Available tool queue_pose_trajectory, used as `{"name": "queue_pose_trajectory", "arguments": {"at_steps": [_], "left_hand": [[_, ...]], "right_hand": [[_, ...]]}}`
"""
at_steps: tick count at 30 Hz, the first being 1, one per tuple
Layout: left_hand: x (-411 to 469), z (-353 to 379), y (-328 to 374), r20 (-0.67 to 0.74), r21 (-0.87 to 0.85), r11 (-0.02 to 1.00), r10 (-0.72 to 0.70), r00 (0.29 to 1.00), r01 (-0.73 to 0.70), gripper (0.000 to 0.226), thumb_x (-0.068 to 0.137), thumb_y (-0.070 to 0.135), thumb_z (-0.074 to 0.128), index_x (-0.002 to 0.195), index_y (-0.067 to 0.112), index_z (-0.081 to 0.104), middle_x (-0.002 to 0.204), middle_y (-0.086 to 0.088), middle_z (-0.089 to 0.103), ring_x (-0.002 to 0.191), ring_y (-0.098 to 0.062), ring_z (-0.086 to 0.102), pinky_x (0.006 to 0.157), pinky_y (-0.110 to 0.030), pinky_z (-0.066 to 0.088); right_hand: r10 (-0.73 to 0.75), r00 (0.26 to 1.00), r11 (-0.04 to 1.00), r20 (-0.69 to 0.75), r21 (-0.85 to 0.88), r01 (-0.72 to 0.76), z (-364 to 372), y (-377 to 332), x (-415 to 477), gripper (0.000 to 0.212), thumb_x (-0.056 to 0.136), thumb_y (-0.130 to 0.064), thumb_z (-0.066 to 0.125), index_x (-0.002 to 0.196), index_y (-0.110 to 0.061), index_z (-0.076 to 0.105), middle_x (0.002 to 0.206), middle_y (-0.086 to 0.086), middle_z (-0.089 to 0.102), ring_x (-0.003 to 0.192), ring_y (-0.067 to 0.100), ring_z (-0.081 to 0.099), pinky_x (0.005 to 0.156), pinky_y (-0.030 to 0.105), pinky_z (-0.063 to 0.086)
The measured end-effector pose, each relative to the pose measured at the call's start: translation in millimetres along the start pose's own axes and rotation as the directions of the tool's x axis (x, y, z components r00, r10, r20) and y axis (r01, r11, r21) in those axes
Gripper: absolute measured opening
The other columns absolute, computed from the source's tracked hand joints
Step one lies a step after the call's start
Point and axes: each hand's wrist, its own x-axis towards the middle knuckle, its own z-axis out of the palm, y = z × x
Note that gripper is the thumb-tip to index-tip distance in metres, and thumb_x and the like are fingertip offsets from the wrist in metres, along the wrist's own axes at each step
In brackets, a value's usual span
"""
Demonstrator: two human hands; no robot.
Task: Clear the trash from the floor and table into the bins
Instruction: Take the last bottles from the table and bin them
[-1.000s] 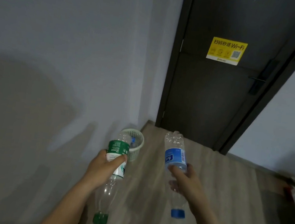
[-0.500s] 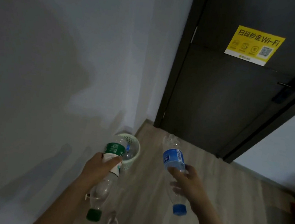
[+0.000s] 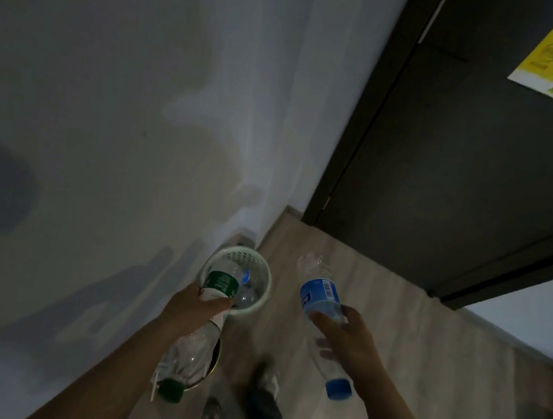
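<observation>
Wooden floor (image 3: pixel 392 326) runs to a grey wall (image 3: pixel 110 87) on the left and a dark door (image 3: pixel 463 161) far right. A pale green bin (image 3: pixel 245 255) stands by the wall. The left hand (image 3: pixel 194 313) is wrapped round a green-label bottle (image 3: pixel 222 280) held over the bin's mouth. The right hand (image 3: pixel 349 341) grips a blue-label bottle (image 3: pixel 319 291) just right of the bin.

Green-label bottle (image 3: pixel 220 280): clear, left hand (image 3: pixel 194 310) grips mid-body, cap below grip, base over pale mesh bin (image 3: pixel 245 255). Blue-label bottle (image 3: pixel 319 293): right hand (image 3: pixel 346 338), same pose.

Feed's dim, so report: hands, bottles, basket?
Left hand gripping green-label bottle, base over basket. Right hand gripping blue-label bottle, beside basket. Other bottles already inside; nothing in the way.
</observation>
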Motion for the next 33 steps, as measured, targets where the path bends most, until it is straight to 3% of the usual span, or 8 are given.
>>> {"name": "queue_pose_trajectory", "arguments": {"at_steps": [2, 6, 11, 15, 20, 26, 29, 33], "left_hand": [[23.7, 3.4, 7.4, 0.016, 0.039, 0.999, -0.032, 0.999, 0.031, 0.07, 0.071, 0.053, 0.074, 0.122, 0.01, 0.051, 0.105, -0.006, 0.06, 0.089, -0.019, 0.061, 0.068, -0.026, 0.05], [79.6, 13.7, 21.8, 0.012, 0.156, 0.982, -0.109, 0.994, 0.106, 0.059, 0.08, 0.044, 0.071, 0.122, 0.008, 0.052, 0.101, -0.004, 0.055, 0.086, -0.017, 0.055, 0.061, -0.023, 0.042], [164.1, 33.0, 31.3, 0.001, 0.31, 0.921, -0.248, 0.969, 0.235, 0.069, 0.076, 0.055, 0.07, 0.123, 0.008, 0.053, 0.102, -0.004, 0.053, 0.089, -0.018, 0.053, 0.075, -0.026, 0.041], [228.8, 46.2, 26.4, 0.028, 0.4, 0.868, -0.332, 0.943, 0.294, 0.083, 0.073, 0.061, 0.068, 0.132, 0.007, 0.047, 0.128, -0.012, 0.056, 0.113, -0.025, 0.057, 0.09, -0.029, 0.048], [298.4, 59.5, 15.7, 0.057, 0.427, 0.842, -0.389, 0.919, 0.33, 0.082, 0.078, 0.057, 0.066, 0.138, 0.006, 0.042, 0.135, -0.013, 0.052, 0.119, -0.026, 0.053, 0.095, -0.029, 0.045], [354.9, 67.4, -12.3, 0.048, 0.459, 0.833, -0.369, 0.928, 0.308, 0.082, 0.067, 0.059, 0.066, 0.13, 0.008, 0.048, 0.124, -0.011, 0.058, 0.111, -0.025, 0.058, 0.093, -0.031, 0.05], [359.8, 63.8, -18.2, -0.011, 0.51, 0.812, -0.322, 0.947, 0.283, 0.062, 0.08, 0.046, 0.068, 0.123, 0.007, 0.047, 0.119, -0.011, 0.058, 0.107, -0.026, 0.058, 0.086, -0.031, 0.048], [350.9, 58.6, -22.6, -0.01, 0.563, 0.8, -0.246, 0.969, 0.209, 0.051, 0.089, 0.039, 0.059, 0.127, 0.007, 0.048, 0.121, -0.009, 0.057, 0.111, -0.025, 0.056, 0.084, -0.03, 0.044]], "right_hand": [[0.046, 0.999, 0.999, 0.015, -0.023, -0.045, 1.0, -3.0, 27.6, 0.05, 0.085, -0.036, 0.069, 0.124, -0.019, 0.042, 0.094, -0.001, 0.059, 0.084, 0.022, 0.067, 0.077, 0.037, 0.057], [0.116, 0.991, 0.992, 0.059, -0.058, -0.113, 5.8, -10.6, 93.6, 0.062, 0.084, -0.035, 0.07, 0.134, -0.015, 0.04, 0.093, -0.001, 0.058, 0.083, 0.021, 0.068, 0.078, 0.038, 0.058], [0.191, 0.978, 0.971, 0.09, -0.165, -0.174, 15.1, -14.4, 186.5, 0.064, 0.083, -0.038, 0.071, 0.135, -0.016, 0.04, 0.104, 0.006, 0.061, 0.089, 0.024, 0.068, 0.085, 0.044, 0.057], [0.235, 0.966, 0.957, 0.108, -0.201, -0.21, 30.7, -8.4, 241.9, 0.066, 0.081, -0.041, 0.071, 0.135, -0.017, 0.04, 0.107, 0.004, 0.061, 0.088, 0.021, 0.067, 0.086, 0.044, 0.056], [0.259, 0.95, 0.949, 0.173, -0.23, -0.216, 51.2, 5.6, 287.1, 0.06, 0.084, -0.038, 0.069, 0.132, -0.015, 0.041, 0.11, 0.006, 0.061, 0.091, 0.021, 0.066, 0.084, 0.04, 0.056], [0.269, 0.938, 0.944, 0.22, -0.251, -0.212, 75.4, 25.2, 322.9, 0.063, 0.084, -0.038, 0.069, 0.134, -0.015, 0.04, 0.1, -0.002, 0.06, 0.088, 0.016, 0.066, 0.078, 0.033, 0.056], [0.287, 0.93, 0.939, 0.229, -0.261, -0.225, 84.6, 32.6, 333.5, 0.062, 0.084, -0.036, 0.069, 0.134, -0.015, 0.04, 0.098, -0.004, 0.06, 0.088, 0.015, 0.066, 0.071, 0.027, 0.053], [0.312, 0.922, 0.912, 0.231, -0.345, -0.222, 98.6, 41.0, 343.6, 0.061, 0.084, -0.04, 0.069, 0.131, -0.014, 0.04, 0.106, 0.004, 0.06, 0.086, 0.016, 0.065, 0.072, 0.029, 0.055]]}}
